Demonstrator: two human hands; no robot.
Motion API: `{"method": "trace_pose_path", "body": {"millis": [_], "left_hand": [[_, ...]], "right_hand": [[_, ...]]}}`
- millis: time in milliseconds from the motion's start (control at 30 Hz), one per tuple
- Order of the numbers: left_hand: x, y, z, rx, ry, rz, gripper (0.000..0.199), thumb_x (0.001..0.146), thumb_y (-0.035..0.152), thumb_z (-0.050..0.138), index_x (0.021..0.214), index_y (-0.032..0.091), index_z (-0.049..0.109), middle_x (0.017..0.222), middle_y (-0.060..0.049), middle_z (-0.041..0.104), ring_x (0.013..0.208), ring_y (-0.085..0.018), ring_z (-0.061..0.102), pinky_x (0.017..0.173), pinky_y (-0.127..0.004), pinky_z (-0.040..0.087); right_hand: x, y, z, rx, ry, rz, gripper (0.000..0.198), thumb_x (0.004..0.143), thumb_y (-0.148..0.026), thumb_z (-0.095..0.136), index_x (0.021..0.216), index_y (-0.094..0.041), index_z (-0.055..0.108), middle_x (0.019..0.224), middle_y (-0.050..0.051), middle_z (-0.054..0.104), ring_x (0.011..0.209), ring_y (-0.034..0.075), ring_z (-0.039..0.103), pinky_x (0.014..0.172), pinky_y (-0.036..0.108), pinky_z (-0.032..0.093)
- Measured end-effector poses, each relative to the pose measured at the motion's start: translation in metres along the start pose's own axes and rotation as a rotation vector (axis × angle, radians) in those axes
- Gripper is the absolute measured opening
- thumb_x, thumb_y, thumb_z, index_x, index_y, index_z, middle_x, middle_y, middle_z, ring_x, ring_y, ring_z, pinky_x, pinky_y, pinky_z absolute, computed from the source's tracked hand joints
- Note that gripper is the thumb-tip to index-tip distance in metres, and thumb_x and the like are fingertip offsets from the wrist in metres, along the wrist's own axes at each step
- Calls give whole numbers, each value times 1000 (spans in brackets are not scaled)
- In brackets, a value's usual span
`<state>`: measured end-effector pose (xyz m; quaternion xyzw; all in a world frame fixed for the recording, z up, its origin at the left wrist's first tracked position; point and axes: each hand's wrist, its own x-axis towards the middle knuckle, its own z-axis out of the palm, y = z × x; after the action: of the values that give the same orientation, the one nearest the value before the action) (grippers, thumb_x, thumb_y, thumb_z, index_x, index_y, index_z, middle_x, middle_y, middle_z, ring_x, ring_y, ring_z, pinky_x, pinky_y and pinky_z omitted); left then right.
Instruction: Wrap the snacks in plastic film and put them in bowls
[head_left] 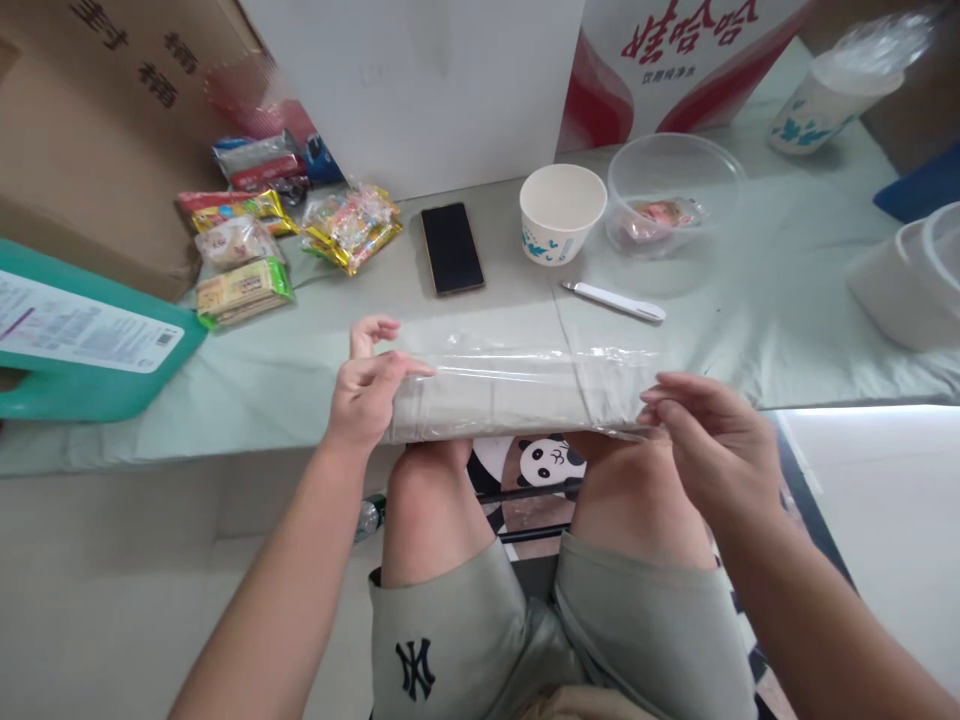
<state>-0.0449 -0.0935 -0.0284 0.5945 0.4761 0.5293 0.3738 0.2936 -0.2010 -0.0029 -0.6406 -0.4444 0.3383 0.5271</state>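
Note:
A clear plastic bag [517,385] lies stretched sideways along the front edge of the table, flat and wrinkled. At its left end my left hand [367,385] pinches the film between thumb and forefinger, its other fingers raised. My right hand [712,435] has its thumb and fingers closed on the right end. Just behind the bag rests a white-handled craft knife [619,301]. Beyond that stand a paper bowl [561,210] with a blue-green leaf print and a clear plastic bowl [675,235] holding a small wrapped item. A black phone [453,248] lies left of the paper bowl.
Several wrapped snacks [244,292] lie at the back left, beside a green jug [97,340]. White and red cartons [427,90] stand along the back. More paper bowls [806,115] and white tubs [900,285] are at the right. My knees sit just under the table edge.

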Motion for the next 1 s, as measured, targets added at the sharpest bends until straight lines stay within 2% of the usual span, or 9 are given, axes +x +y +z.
{"method": "trace_pose_path", "body": {"millis": [100,200,267,400,533,600,700,800,1000], "left_hand": [[-4,21,1,-19,-86,186,29,94,46,64,80,30,83,138,-1,67,141,-25,53,121,-44,41],[0,54,10,-130,-142,234,34,100,45,56,87,30,84,98,-2,80,114,-22,72,122,-47,40],[8,74,18,-246,-153,118,32,96,49,60,86,27,82,92,-3,79,98,-22,76,104,-44,56],[29,91,30,-289,-159,-292,18,82,34,70,96,23,73,105,-3,75,94,-20,75,74,-31,61],[46,73,36,-184,-161,-482,28,78,26,67,106,19,69,97,-4,70,66,-10,66,46,-17,41],[49,58,39,-188,-172,-540,23,78,23,66,100,18,70,93,-3,69,51,-4,53,41,-18,31],[46,38,42,-195,-159,-602,13,77,20,64,89,16,67,95,-2,69,44,0,39,39,-19,24],[41,27,44,-154,-130,-636,9,76,19,65,84,16,64,89,-1,68,45,-1,39,40,-19,25],[38,16,49,60,-169,-585,10,78,21,68,86,18,64,73,2,61,47,-5,40,41,-22,28]], "right_hand": [[0,-4,-11,-15,40,-28,38,82,-24,77,119,-31,73,91,0,75,73,13,71,72,31,62],[7,-8,-18,-49,87,-74,43,81,-28,79,123,-34,71,99,1,75,90,17,72,83,35,60],[17,-10,-20,-76,79,-114,42,82,-32,78,124,-36,70,111,2,75,106,22,71,95,42,56],[38,-16,-18,-205,-4,-205,43,86,-30,72,128,-38,67,125,3,73,127,28,64,114,57,42],[55,-11,-8,-200,-58,-212,36,88,-27,69,123,-36,66,125,2,73,132,27,62,121,59,37],[61,-1,-1,-86,-51,-141,32,87,-30,68,119,-32,66,123,3,74,125,27,66,117,57,44],[67,15,6,80,-36,63,33,85,-35,69,118,-31,66,125,4,72,90,20,75,90,45,61],[69,27,7,86,25,191,39,77,-31,77,115,-31,67,130,4,69,69,12,67,70,35,62],[71,36,-2,-156,184,182,42,78,-26,72,120,-27,66,119,6,69,103,23,70,89,44,60]]}}
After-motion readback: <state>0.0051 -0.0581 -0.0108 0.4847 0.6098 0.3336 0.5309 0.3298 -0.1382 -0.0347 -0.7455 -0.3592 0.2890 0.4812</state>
